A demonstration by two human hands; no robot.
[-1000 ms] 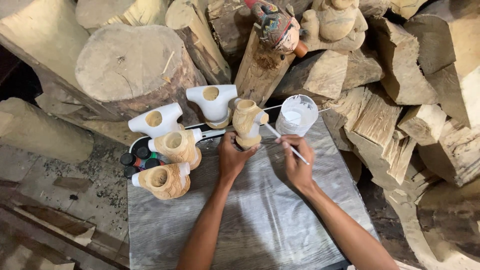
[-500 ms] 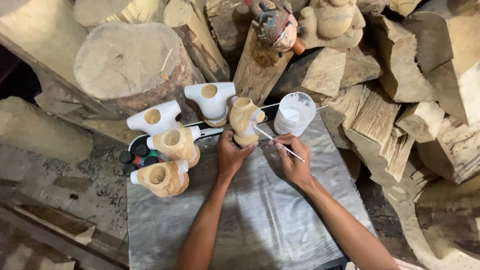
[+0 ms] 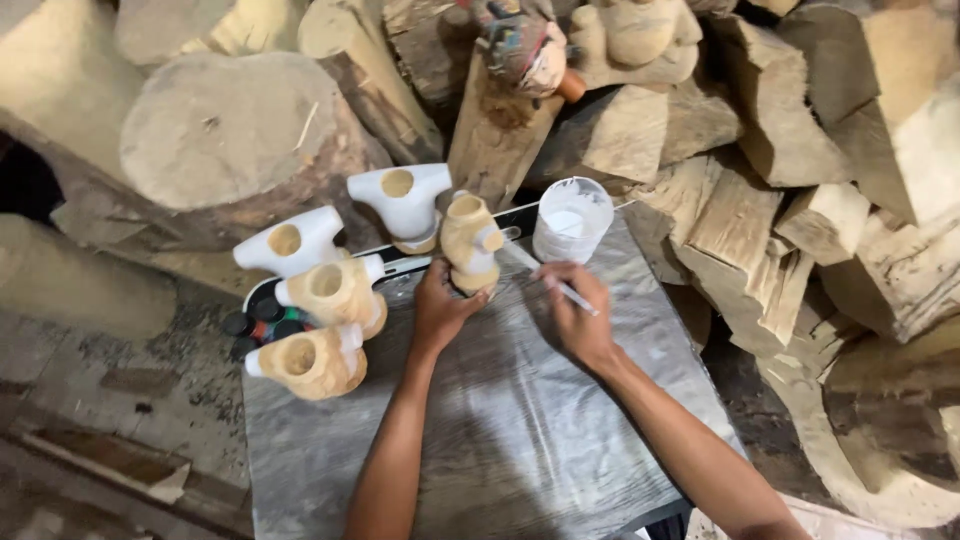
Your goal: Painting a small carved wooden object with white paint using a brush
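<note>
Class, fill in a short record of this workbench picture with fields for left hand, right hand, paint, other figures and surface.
Left hand: left hand grips a partly white-painted wooden figure, held upright.
Right hand: right hand holds a thin brush, its tip towards the figure.
Paint: white plastic cup, just behind the right hand.
Other figures: two white ones, two mostly bare ones, at left.
Surface: grey board; cut logs behind.
</note>
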